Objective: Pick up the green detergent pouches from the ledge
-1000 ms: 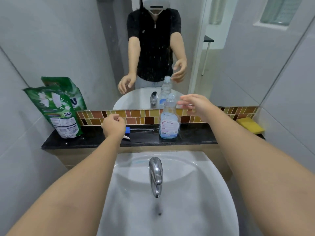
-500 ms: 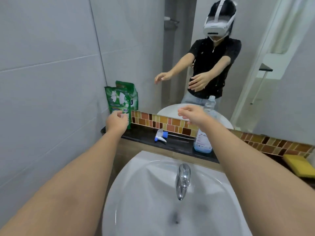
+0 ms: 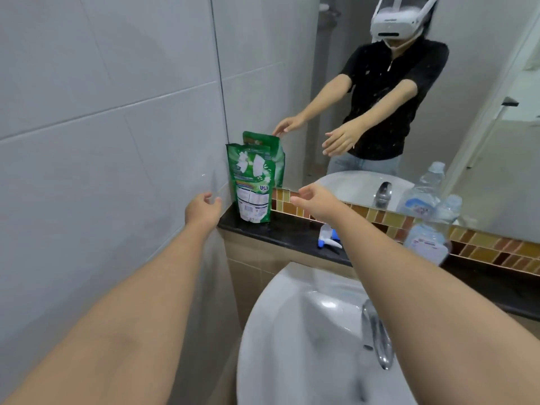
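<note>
**2 open hands flank a green pouch on the black ledge**

The green pouch (image 3: 253, 182) stands upright at the far left end of the black ledge (image 3: 292, 238), close to the tiled wall (image 3: 102, 127) and backed by the mirror (image 3: 438, 83). The left hand (image 3: 201, 210) hovers just left of the pouch, near the ledge's end, fingers loosely spread and gripping nothing. The right hand (image 3: 317, 201) hovers just right of the pouch, fingers spread wide, also empty. Neither hand touches the pouch; it stands between them.

Further right on the ledge lies a white and blue spray nozzle (image 3: 328, 239), partly hidden by the right forearm. Beyond it stands 1 clear bottle (image 3: 428, 244) with a pale blue label, blurred. A strip of brown and orange mosaic tiles (image 3: 482, 247) runs along the foot of the mirror. In the near ground sits the white basin (image 3: 277, 331) with its chrome tap (image 3: 377, 337).
</note>
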